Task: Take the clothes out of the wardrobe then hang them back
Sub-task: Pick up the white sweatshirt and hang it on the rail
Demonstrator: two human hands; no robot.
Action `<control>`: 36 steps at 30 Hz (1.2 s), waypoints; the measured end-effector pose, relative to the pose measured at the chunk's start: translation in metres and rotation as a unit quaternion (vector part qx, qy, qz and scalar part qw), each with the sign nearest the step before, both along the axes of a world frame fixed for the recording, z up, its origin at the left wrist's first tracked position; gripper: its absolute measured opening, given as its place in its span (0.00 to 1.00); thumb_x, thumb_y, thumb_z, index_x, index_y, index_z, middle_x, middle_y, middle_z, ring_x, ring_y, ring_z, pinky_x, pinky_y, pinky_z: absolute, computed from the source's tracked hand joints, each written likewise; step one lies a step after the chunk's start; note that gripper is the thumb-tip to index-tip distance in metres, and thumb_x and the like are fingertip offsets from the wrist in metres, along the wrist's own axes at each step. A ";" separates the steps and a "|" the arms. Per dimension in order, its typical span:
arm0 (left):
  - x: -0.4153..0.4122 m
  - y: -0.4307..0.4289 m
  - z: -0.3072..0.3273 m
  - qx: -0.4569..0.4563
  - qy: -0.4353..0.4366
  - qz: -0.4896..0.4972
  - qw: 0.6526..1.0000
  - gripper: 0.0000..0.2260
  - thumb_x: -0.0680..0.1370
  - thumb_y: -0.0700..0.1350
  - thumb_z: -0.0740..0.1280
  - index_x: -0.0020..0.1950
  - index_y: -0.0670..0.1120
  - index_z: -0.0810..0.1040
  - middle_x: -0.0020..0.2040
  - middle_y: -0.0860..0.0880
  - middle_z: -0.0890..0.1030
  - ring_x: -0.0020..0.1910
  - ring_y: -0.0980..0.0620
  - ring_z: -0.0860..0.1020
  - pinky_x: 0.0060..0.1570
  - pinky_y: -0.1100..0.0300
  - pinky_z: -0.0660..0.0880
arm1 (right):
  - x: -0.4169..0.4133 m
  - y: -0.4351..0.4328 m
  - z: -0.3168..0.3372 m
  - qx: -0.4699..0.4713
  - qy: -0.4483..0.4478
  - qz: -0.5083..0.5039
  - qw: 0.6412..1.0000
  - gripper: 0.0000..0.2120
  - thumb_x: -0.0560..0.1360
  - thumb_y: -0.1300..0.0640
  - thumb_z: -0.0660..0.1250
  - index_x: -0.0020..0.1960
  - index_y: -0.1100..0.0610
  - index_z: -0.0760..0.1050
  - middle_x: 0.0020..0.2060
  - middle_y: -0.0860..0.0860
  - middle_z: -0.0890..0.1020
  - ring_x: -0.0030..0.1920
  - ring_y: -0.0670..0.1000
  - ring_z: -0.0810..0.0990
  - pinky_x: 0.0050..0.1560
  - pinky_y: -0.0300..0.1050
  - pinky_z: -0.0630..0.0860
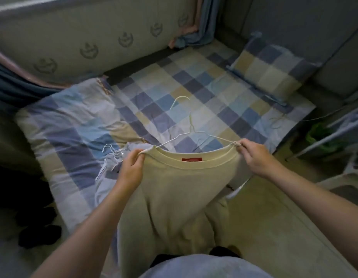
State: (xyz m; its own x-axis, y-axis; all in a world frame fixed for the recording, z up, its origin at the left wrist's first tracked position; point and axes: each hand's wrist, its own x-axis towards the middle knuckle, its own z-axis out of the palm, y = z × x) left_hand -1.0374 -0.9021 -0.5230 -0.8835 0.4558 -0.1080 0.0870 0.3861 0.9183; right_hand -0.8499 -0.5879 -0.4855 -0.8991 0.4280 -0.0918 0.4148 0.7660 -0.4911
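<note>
Item: cream T-shirt [174,187], held up in front of you at the near edge of the bed [194,87]. Your left hand [132,167] pinches the collar's left end. Your right hand [256,157] pinches its right end along with one arm of the white wire hanger [191,125], hook pointing away. A pale blue garment [112,165] lies on the bed just beside your left hand.

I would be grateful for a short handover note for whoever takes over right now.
Left hand pinches the cream T-shirt at the collar's left end.
Right hand pinches the right end together with an arm of the wire hanger.
Its hook points away over the checked bed.
A pale blue garment with hangers lies on the bed, left.
Done: clothes out.
Left: seat the hanger, hang everything back; wardrobe not in view.
</note>
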 end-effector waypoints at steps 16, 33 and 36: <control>0.196 0.371 0.100 0.013 0.146 -0.301 0.942 0.09 0.83 0.47 0.60 0.58 0.48 0.79 0.54 0.47 0.78 0.55 0.51 0.75 0.56 0.58 0.68 | 0.319 0.215 0.078 0.017 0.112 -0.217 0.969 0.08 0.83 0.55 0.57 0.50 0.54 0.75 0.40 0.45 0.79 0.43 0.47 0.79 0.42 0.45 0.73; 0.392 0.769 0.159 0.082 0.246 -0.593 0.762 0.11 0.82 0.50 0.62 0.62 0.53 0.79 0.54 0.54 0.78 0.54 0.55 0.75 0.53 0.64 0.69 | 0.582 0.380 0.154 0.179 0.143 -0.518 0.824 0.10 0.79 0.49 0.56 0.45 0.52 0.73 0.37 0.49 0.80 0.41 0.54 0.79 0.42 0.55 0.75; 0.439 0.841 0.173 0.116 0.244 -0.640 0.719 0.10 0.82 0.49 0.63 0.60 0.51 0.79 0.53 0.54 0.78 0.53 0.56 0.75 0.54 0.62 0.70 | 0.616 0.400 0.170 0.195 0.129 -0.568 0.789 0.09 0.80 0.51 0.59 0.46 0.53 0.75 0.37 0.48 0.80 0.41 0.53 0.80 0.42 0.51 0.75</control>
